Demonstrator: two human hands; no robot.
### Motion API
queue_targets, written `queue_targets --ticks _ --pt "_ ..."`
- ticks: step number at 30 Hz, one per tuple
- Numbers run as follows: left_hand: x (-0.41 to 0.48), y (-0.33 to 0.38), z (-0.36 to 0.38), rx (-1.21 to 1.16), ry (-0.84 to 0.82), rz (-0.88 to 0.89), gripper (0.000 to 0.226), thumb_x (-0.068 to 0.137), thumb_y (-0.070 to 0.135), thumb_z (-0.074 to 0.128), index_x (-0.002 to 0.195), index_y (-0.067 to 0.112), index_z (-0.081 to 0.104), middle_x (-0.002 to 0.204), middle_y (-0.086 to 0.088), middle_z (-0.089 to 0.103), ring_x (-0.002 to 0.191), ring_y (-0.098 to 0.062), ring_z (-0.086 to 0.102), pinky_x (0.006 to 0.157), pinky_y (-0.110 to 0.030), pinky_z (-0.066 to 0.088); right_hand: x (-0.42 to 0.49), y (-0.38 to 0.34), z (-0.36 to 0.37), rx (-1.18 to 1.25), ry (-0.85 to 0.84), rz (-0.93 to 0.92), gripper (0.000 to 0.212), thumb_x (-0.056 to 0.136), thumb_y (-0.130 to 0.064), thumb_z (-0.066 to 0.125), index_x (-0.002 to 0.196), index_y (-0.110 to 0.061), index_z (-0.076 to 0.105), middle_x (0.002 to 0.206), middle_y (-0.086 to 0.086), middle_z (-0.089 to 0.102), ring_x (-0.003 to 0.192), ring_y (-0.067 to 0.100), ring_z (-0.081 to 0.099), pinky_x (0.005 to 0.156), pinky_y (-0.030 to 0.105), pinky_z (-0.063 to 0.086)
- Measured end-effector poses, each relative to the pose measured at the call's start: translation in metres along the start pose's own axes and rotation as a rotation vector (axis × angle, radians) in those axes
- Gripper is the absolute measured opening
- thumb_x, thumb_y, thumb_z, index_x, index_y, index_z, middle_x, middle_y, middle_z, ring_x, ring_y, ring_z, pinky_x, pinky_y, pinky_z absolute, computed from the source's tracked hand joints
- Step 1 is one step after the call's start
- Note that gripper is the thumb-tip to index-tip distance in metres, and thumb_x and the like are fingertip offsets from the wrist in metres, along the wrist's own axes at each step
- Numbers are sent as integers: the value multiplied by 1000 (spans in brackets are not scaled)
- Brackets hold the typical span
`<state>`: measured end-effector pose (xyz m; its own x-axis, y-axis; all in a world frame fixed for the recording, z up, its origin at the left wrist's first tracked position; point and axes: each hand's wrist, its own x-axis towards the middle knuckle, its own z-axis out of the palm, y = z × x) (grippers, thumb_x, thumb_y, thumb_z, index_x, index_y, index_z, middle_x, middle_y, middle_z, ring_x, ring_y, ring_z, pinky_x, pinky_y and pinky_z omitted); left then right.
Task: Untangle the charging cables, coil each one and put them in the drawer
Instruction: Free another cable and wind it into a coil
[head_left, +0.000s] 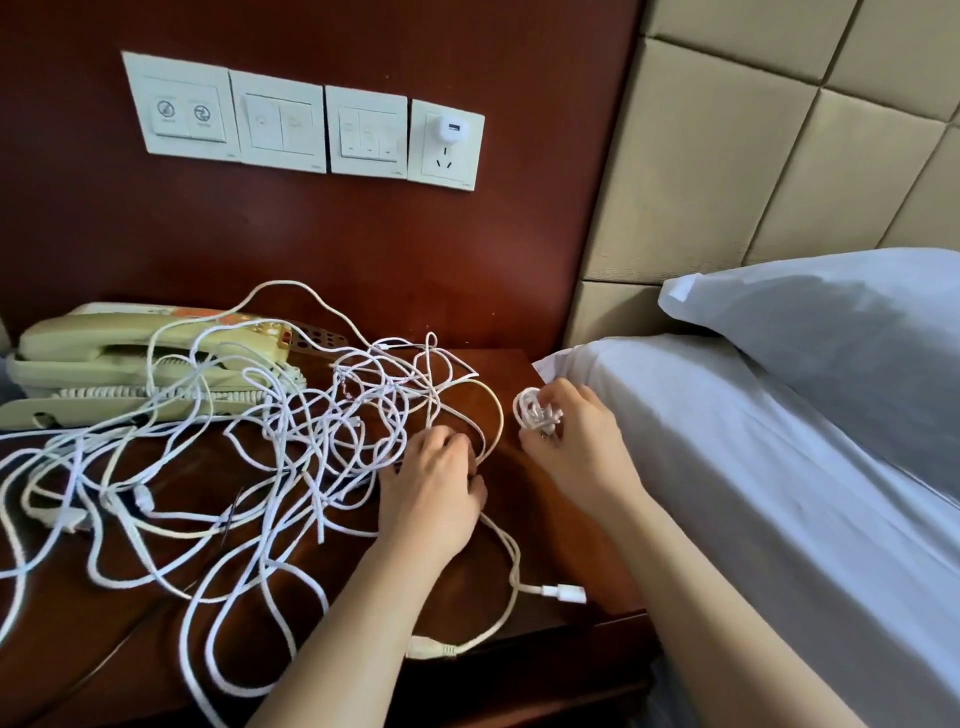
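White cables (322, 431) sprawl over the nightstand (558, 545); left hand (431, 488) pinches one, right hand (579, 441) grips a coil (532, 410) by the edge

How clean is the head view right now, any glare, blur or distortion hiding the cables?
Head view: the wide-angle lens bows the switch panels and headboard seams; the glossy nightstand shows soft sheen, no harsh glare; the tangled cables read clearly mid-frame, softer toward the left edge; panel icons are too blurred to read; the coil in the right hand looks slightly smeared.
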<state>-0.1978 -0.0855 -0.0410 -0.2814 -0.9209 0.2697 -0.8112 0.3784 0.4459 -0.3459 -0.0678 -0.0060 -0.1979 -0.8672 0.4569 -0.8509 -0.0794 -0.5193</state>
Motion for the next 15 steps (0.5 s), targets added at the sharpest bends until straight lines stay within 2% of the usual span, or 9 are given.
queue_targets --ticks 4,9,11,15 --pt "3 -15 -4 -46 83 -36 11 91 22 51 100 28 50 116 12 45 106 -14 53 87 -38 43 8 -15 13 -124 -33 -63 23 84 -20 61 103 -12 53 95 2 49 85 26 54 66 32 41" --pt "8 -20 0 -29 101 9 34 91 9 47 113 32 58 135 8 40 122 -15 43 85 -31 46 28 -22 26 -293 -93 -57 23 84 -20 57 104 -10 50 101 10 52 92 32 54 65 30 32" --pt "9 -20 2 -23 108 11 36 92 10 45 118 33 57 136 6 40 122 -16 42 85 -31 46 34 -22 27 -320 -102 -55 21 84 -21 57 100 -10 48 99 11 51 91 33 54 63 31 32" --pt "8 -21 0 -21 128 -27 39 93 12 45 126 30 54 142 3 33 123 -20 44 88 -33 45 39 -26 26 -409 -199 -1 26 84 -25 60 104 -11 50 104 9 56 90 30 56 64 31 37"
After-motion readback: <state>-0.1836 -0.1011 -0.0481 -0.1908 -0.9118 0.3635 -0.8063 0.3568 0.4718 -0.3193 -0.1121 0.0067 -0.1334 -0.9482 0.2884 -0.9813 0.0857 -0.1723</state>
